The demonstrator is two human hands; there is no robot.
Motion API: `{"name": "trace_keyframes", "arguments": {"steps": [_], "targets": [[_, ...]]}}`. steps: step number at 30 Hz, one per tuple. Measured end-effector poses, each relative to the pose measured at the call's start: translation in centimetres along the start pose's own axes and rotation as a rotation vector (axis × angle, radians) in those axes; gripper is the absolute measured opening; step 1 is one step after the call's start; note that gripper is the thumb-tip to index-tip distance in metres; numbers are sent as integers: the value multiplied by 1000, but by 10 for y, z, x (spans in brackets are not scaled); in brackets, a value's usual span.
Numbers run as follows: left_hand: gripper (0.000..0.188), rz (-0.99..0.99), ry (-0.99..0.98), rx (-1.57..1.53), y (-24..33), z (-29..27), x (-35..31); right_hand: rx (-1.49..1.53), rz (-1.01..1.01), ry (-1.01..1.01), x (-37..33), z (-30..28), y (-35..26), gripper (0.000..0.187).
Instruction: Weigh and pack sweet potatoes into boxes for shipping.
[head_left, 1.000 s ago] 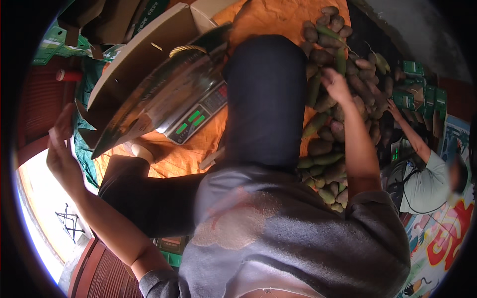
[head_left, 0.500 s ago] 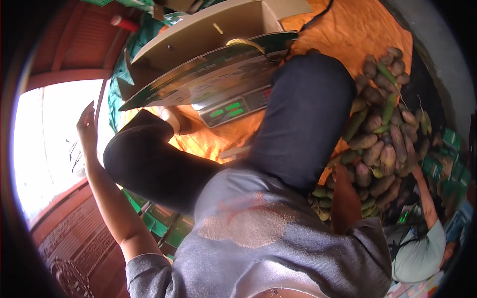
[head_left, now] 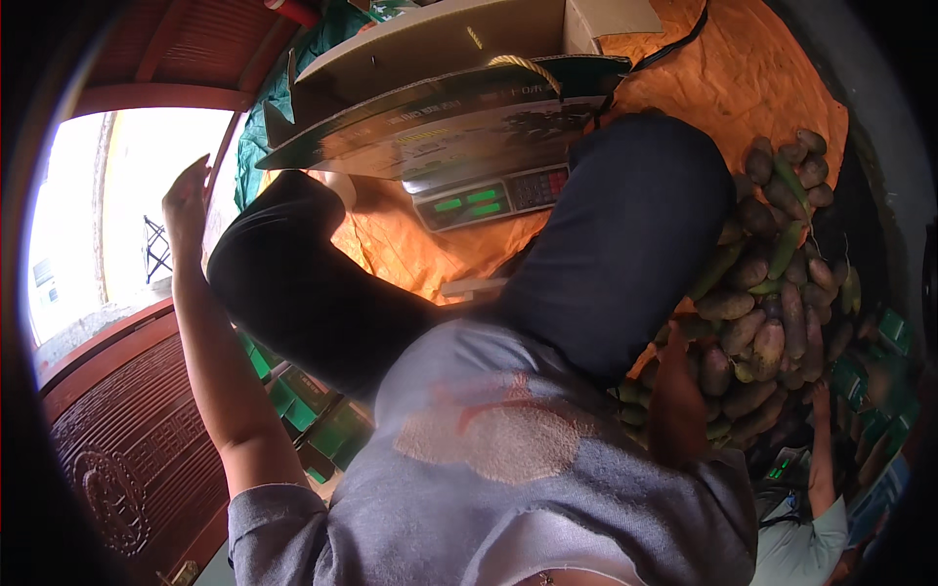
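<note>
since half a second ago the left hand (head_left: 186,200) has gone up a little higher, and the view has swung so that more of the bright doorway shows on the left. the left hand is up in the air with its fingers straight and close together, and it holds nothing. it is out beside the left knee (head_left: 264,244) in dark trousers, not touching it.

the right hand cannot be seen. the right forearm (head_left: 676,400) goes down behind the right leg (head_left: 625,254), right by the pile of fruit (head_left: 772,293), so you cannot tell if that hand is open or closed.

the fruit is green and brown and long. it lies in a heap on the orange cloth (head_left: 752,78), on the person's right side. in front of the knees a weighing scale (head_left: 489,195) with green lit numbers sits on the cloth, and a flat cardboard box (head_left: 440,107) lies on top of it. another person in a pale sleeve (head_left: 811,537) reaches a hand (head_left: 819,396) up to the fruit from the lower right.
</note>
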State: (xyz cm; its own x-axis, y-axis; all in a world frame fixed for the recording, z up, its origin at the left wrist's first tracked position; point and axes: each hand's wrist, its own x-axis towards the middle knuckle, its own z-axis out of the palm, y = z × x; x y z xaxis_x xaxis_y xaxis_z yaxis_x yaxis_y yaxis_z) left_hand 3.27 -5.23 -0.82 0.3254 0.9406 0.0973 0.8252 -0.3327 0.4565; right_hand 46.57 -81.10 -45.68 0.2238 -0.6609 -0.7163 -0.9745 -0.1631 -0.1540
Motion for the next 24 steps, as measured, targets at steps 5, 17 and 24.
{"name": "trace_keyframes", "arguments": {"steps": [5,17,24], "targets": [[34,81,52,-449,65,16,69,332,-65,-352,24,-34,2,61],[38,111,-270,-781,106,76,137,488,-1217,-519,-392,-98,-194,59],[50,84,-547,-657,135,83,138,-734,-2018,-700,-704,-35,-235,64]]}}
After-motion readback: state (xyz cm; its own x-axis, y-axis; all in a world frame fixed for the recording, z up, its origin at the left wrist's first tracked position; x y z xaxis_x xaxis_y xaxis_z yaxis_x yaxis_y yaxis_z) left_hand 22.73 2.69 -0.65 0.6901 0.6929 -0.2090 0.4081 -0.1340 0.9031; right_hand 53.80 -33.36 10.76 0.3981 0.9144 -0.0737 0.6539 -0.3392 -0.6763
